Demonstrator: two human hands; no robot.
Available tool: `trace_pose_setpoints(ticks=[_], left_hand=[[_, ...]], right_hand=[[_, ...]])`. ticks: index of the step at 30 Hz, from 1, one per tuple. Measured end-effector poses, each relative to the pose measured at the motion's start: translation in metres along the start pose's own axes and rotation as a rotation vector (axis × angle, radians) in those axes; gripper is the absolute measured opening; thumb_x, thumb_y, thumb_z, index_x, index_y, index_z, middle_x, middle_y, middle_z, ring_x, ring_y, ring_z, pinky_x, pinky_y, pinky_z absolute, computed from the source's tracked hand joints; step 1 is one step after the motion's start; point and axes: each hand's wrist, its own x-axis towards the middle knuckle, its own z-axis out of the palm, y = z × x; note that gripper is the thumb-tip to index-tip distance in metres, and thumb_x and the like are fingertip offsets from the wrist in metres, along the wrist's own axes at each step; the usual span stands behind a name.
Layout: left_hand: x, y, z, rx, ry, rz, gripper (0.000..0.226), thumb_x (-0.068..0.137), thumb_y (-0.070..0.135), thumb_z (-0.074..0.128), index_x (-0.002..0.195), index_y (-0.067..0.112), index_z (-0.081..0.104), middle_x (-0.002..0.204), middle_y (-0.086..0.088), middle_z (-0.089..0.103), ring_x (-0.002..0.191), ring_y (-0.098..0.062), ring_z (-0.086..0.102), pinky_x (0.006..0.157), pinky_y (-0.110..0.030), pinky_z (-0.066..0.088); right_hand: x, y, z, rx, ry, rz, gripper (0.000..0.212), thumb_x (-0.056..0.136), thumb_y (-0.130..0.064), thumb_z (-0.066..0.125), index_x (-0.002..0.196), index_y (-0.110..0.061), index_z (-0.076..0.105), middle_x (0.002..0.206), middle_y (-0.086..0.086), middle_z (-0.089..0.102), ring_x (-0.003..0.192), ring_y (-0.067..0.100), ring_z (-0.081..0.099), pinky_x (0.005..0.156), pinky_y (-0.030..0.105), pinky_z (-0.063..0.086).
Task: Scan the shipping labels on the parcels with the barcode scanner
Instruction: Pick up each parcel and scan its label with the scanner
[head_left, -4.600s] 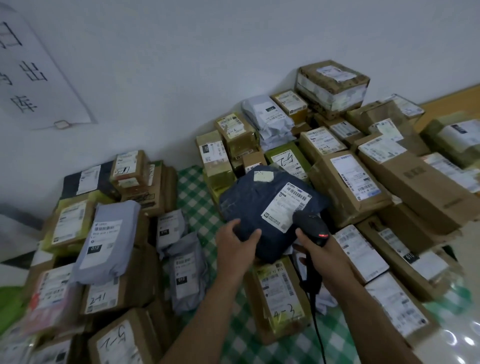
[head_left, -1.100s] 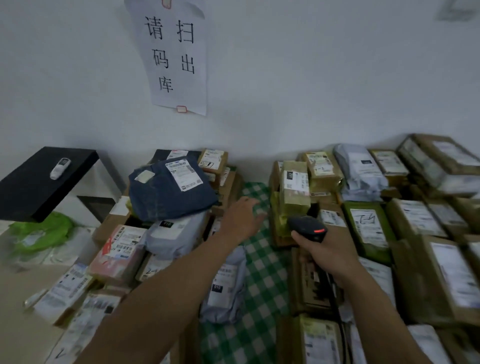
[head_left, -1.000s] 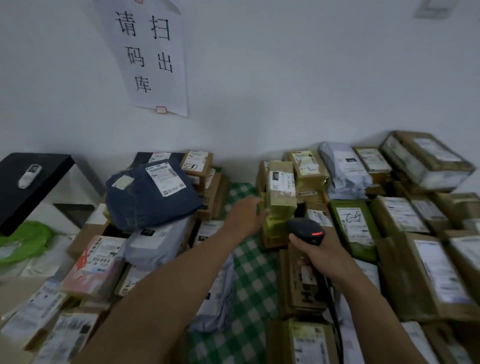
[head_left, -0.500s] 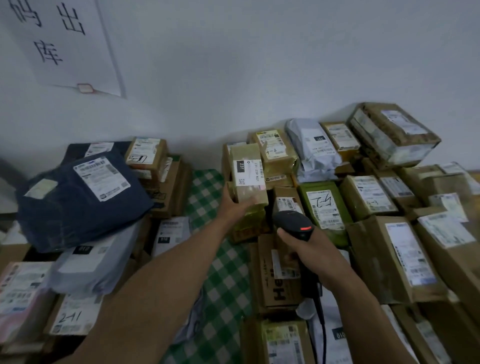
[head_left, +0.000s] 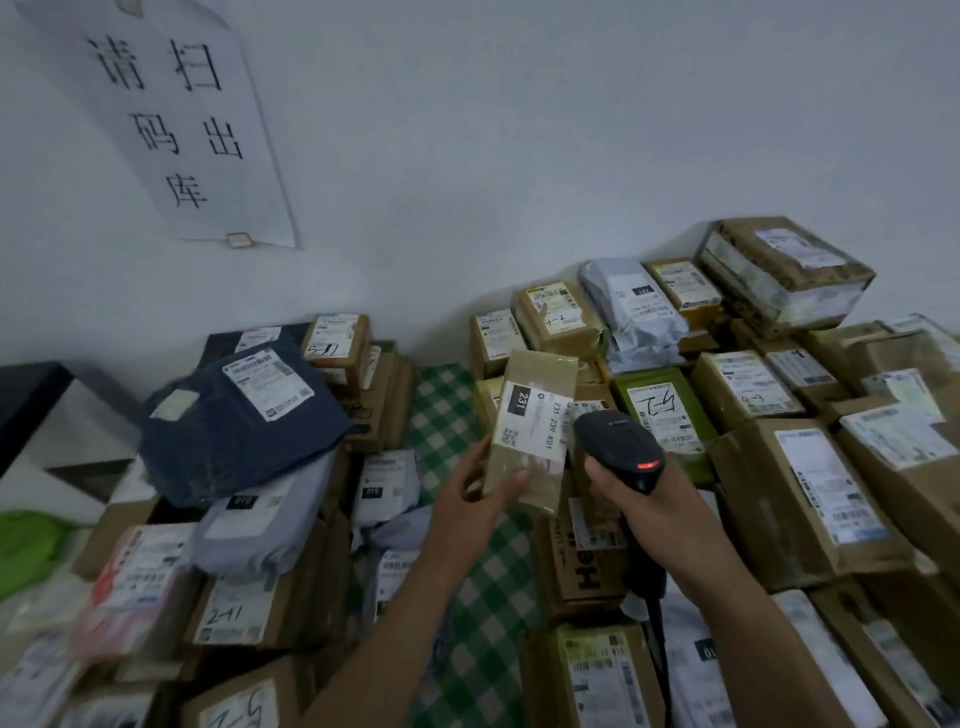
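Note:
My left hand (head_left: 470, 496) grips the lower end of a narrow tan box (head_left: 535, 415), lifted off the pile and tilted. Its white shipping label (head_left: 530, 423), marked 231, faces me. My right hand (head_left: 641, 499) holds the black barcode scanner (head_left: 618, 447) by its handle, just right of the box. A red light shows on the scanner's head. The scanner's cable (head_left: 657, 634) runs down along my right forearm.
Labelled parcels crowd both sides: cardboard boxes (head_left: 802, 499) on the right, a dark blue bag (head_left: 239, 415) and grey mailers (head_left: 265, 525) on the left. A strip of green checked cloth (head_left: 483, 597) shows between them. A paper sign (head_left: 187, 119) hangs on the wall.
My left hand has lifted the narrow tan box off the pile and brought it nearer, beside the scanner. Earlier it set the dark blue bag down on the left pile.

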Motion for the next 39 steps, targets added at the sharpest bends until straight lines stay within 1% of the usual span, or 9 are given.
trace_pose_setpoints(ticks=[5,9,12,14,17,20,23,27,39], left_hand=[[-0.046,0.004,0.004,-0.197,0.034,0.013,0.056,0.08,0.033,0.077,0.133,0.033,0.056,0.123,0.006,0.073,0.114,-0.016,0.07,0.091,-0.033,0.059],[-0.065,0.011,0.0,-0.191,0.087,0.035,0.049,0.083,0.033,0.072,0.13,0.027,0.061,0.12,0.006,0.075,0.114,-0.017,0.07,0.1,-0.044,0.056],[-0.071,0.025,-0.012,-0.111,0.119,0.093,0.034,0.09,0.026,0.069,0.123,0.028,0.064,0.121,0.002,0.074,0.108,-0.005,0.071,0.091,-0.028,0.058],[-0.068,0.036,-0.025,-0.005,0.112,0.152,0.024,0.1,0.014,0.062,0.119,0.029,0.063,0.115,0.012,0.07,0.096,0.01,0.068,0.079,-0.013,0.054],[-0.059,0.044,-0.045,0.165,0.132,0.197,0.029,0.103,0.018,0.061,0.119,0.041,0.061,0.117,0.02,0.067,0.1,0.009,0.067,0.075,-0.01,0.052],[-0.053,0.046,-0.06,0.262,0.146,0.216,0.033,0.1,0.026,0.067,0.131,0.038,0.062,0.126,0.011,0.069,0.108,-0.001,0.068,0.083,-0.019,0.057],[-0.048,0.049,-0.068,0.327,0.138,0.244,0.039,0.099,0.03,0.07,0.135,0.04,0.061,0.129,0.009,0.069,0.112,-0.005,0.068,0.094,-0.035,0.059],[-0.047,0.051,-0.074,0.385,0.137,0.257,0.043,0.097,0.029,0.072,0.137,0.039,0.06,0.13,0.012,0.068,0.117,-0.003,0.065,0.098,-0.036,0.058],[-0.046,0.048,-0.083,0.432,0.141,0.231,0.055,0.093,0.036,0.076,0.142,0.048,0.052,0.131,0.022,0.061,0.122,-0.004,0.06,0.101,-0.038,0.056]], right_hand=[[-0.03,-0.002,0.009,0.258,0.009,-0.012,0.041,0.093,-0.038,0.074,0.131,-0.043,0.061,0.119,-0.018,0.073,0.109,0.003,0.069,0.077,0.023,0.059],[-0.044,-0.003,0.004,0.26,-0.017,-0.062,0.046,0.088,-0.041,0.077,0.131,-0.044,0.062,0.122,-0.013,0.074,0.111,0.013,0.072,0.086,0.037,0.062],[-0.055,-0.011,-0.009,0.146,-0.021,-0.107,0.042,0.089,-0.04,0.078,0.128,-0.037,0.064,0.106,-0.009,0.078,0.092,0.013,0.077,0.075,0.029,0.062],[-0.059,-0.014,-0.017,0.075,-0.057,-0.119,0.039,0.089,-0.041,0.077,0.126,-0.033,0.066,0.098,-0.007,0.079,0.082,0.012,0.077,0.064,0.021,0.058],[-0.063,-0.014,-0.021,-0.108,-0.166,-0.111,0.037,0.084,-0.056,0.077,0.114,-0.036,0.068,0.083,-0.02,0.075,0.074,0.003,0.073,0.069,0.025,0.054],[-0.069,-0.015,-0.013,-0.133,-0.207,-0.112,0.055,0.073,-0.071,0.077,0.122,-0.048,0.065,0.095,-0.02,0.076,0.089,0.001,0.07,0.077,0.027,0.054],[-0.074,-0.019,-0.007,-0.171,-0.237,-0.14,0.044,0.081,-0.056,0.08,0.121,-0.047,0.065,0.088,-0.023,0.074,0.084,-0.008,0.068,0.066,0.01,0.048],[-0.077,-0.024,-0.005,-0.19,-0.281,-0.135,0.038,0.082,-0.054,0.08,0.115,-0.048,0.064,0.074,-0.032,0.069,0.071,-0.014,0.064,0.057,0.006,0.045],[-0.076,-0.024,-0.001,-0.185,-0.346,-0.094,0.042,0.078,-0.06,0.077,0.115,-0.048,0.063,0.075,-0.027,0.071,0.074,-0.005,0.069,0.069,0.019,0.053]])
